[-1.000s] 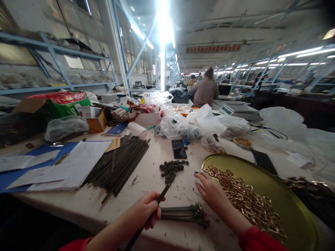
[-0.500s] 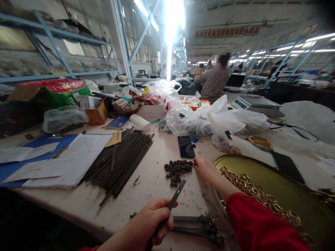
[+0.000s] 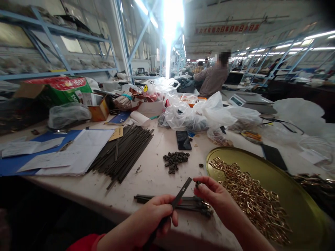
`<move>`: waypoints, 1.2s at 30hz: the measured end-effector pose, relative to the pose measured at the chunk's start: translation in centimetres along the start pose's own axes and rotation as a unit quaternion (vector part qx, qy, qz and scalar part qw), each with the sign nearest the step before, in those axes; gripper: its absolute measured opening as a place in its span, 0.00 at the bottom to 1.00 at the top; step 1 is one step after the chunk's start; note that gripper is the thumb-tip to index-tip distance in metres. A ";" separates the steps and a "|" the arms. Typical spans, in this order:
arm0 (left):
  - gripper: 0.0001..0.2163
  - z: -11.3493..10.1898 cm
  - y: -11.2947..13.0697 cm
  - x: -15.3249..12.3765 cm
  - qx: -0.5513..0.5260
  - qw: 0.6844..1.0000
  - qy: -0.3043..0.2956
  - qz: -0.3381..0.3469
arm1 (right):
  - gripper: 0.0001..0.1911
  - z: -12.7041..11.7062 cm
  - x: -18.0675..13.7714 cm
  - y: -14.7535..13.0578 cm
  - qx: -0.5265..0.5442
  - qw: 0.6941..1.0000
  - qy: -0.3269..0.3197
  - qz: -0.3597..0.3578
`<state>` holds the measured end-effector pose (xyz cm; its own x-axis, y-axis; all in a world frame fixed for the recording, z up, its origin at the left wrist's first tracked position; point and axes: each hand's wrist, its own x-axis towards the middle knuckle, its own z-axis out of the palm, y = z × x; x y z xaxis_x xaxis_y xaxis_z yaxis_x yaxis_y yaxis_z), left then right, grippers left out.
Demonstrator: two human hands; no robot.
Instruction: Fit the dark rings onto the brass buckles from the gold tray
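Note:
My left hand point(image 3: 153, 218) is closed around a thin dark metal strip point(image 3: 180, 192) that slants up to the right. My right hand point(image 3: 213, 193) sits just right of the strip's tip and pinches a small dark ring point(image 3: 198, 183) between thumb and fingers. Under both hands lies a short bundle of dark strips point(image 3: 180, 204) on the table. A small heap of dark rings point(image 3: 175, 161) rests farther back. A round gold tray point(image 3: 288, 190) with several gold square buckles point(image 3: 251, 197) stands to the right of my right hand.
A large pile of long dark strips point(image 3: 125, 153) lies left of centre, beside papers point(image 3: 70, 157) on a blue sheet. A black phone point(image 3: 183, 140), plastic bags point(image 3: 201, 116), boxes point(image 3: 98, 111) and a scale point(image 3: 251, 100) crowd the back. Another person point(image 3: 214, 78) works farther away.
My right hand has drawn back from the heap of dark rings to the strip's tip, now pinching one ring. My left hand and the strip stay about where they were.

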<state>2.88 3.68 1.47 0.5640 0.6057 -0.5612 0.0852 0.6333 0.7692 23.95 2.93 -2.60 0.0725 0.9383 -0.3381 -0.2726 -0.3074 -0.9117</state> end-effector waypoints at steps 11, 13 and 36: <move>0.19 1.0 -0.8 -2.1 -0.033 0.999 -0.010 -0.011 | 0.16 2.0 -2.8 0.9 0.200 0.979 0.032 0.011; 0.18 1.0 -1.0 -2.3 -0.015 1.000 -0.012 -0.011 | 0.14 2.1 -3.2 0.9 0.212 0.977 0.026 0.011; 0.15 0.7 -2.5 -1.8 0.548 0.802 0.151 0.184 | 0.18 1.3 -3.5 4.2 0.110 0.990 0.087 0.011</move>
<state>2.19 0.68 0.74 0.5061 0.8482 -0.1560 0.7228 -0.3184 0.6133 21.31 -1.44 -4.91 0.2235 0.8844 -0.4098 -0.4773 -0.2672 -0.8371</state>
